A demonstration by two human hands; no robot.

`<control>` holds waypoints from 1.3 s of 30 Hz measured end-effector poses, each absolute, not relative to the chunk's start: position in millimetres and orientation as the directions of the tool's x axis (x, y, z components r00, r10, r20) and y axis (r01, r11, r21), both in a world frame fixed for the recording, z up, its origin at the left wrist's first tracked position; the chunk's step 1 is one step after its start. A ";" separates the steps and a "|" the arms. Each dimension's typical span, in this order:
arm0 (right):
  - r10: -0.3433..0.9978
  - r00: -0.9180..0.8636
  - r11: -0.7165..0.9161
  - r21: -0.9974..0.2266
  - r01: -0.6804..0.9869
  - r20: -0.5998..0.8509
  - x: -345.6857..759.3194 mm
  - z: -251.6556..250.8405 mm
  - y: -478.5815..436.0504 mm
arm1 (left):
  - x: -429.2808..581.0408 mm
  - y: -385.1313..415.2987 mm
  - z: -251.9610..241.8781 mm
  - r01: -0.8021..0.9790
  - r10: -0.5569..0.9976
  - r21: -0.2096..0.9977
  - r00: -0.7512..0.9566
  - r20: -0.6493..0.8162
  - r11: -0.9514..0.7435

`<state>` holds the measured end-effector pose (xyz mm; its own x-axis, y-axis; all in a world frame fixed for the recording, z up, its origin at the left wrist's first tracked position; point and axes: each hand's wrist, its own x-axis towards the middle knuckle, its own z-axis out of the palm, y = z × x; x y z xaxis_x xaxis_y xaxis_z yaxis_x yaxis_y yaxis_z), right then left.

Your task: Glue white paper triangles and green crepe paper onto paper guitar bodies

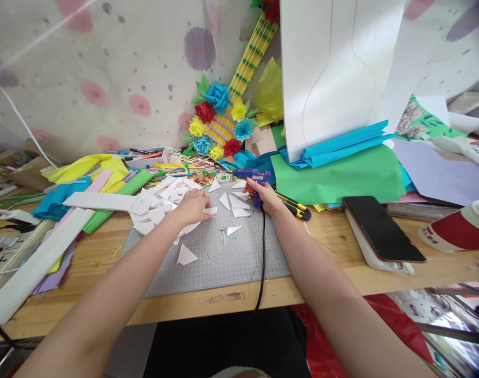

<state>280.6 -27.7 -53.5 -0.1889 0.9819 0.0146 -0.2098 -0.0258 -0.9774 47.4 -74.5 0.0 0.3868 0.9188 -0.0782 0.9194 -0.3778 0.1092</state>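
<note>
My right hand (266, 195) is wrapped round the handle of a blue glue gun (248, 174), whose nozzle points left over the grey cutting mat (219, 257). Its black cord (262, 252) runs back off the table's front edge. My left hand (192, 206) rests on a heap of white foam pieces (160, 202), with the fingertips pinching a small white triangle (210, 210). More white triangles (235, 202) lie between the two hands, and one (185, 255) lies nearer to me on the mat.
A paper guitar with paper flowers (224, 118) leans on the wall behind. Green and blue paper sheets (337, 170), a yellow-black utility knife (294, 207), a black phone (383, 228) and a red paper cup (460, 228) lie to the right. Long white foam strips (34, 262) and coloured paper lie left.
</note>
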 end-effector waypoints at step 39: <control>0.898 -0.438 0.073 -0.995 0.074 0.034 286.1 -33.0 -40.6 | 64.1 -107.8 -17.3 -0.480 0.945 0.814 0.125 -0.304 0.325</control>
